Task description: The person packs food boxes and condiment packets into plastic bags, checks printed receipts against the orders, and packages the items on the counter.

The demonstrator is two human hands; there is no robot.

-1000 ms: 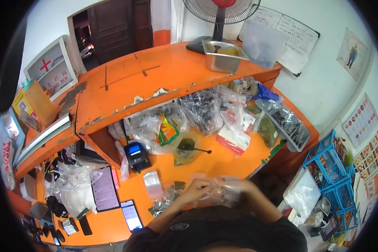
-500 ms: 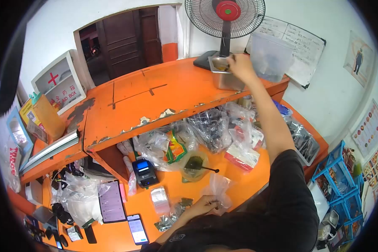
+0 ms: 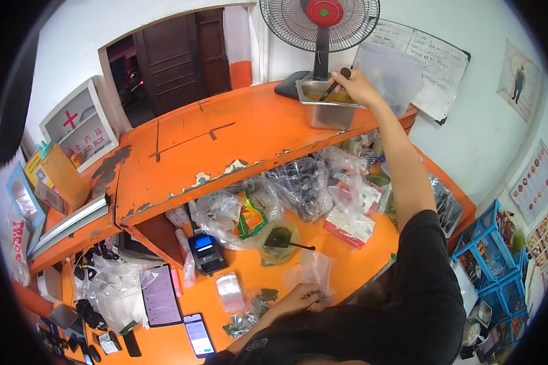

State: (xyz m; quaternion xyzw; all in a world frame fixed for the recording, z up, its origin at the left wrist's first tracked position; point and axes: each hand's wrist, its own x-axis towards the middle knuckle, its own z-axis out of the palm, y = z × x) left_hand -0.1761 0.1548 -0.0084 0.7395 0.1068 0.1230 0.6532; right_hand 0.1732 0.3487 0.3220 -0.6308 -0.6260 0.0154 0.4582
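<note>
My right hand (image 3: 354, 88) is closed on a dark-handled utensil (image 3: 335, 84), whose lower end dips into a metal container (image 3: 329, 115) of yellowish contents on the upper shelf. Low in the view, my left hand (image 3: 304, 297) pinches a clear plastic bag (image 3: 316, 271) above the orange counter. Beyond that bag stands a tub (image 3: 279, 242) with dark green contents and a black-handled spoon in it. To the left of my left hand lie a stack of clear bags (image 3: 230, 293) and some dark green packets (image 3: 249, 316).
A fan (image 3: 323, 18) and a clear plastic bin (image 3: 391, 76) stand by the metal container. On the counter are a card terminal (image 3: 207, 252), a phone (image 3: 198, 335), a tablet (image 3: 161, 296) and a red and white box (image 3: 349, 226). Blue baskets (image 3: 490, 255) are at the right.
My right hand has gone from the clear bag up to the metal container, where the utensil now shows in it. My left hand has kept the bag.
</note>
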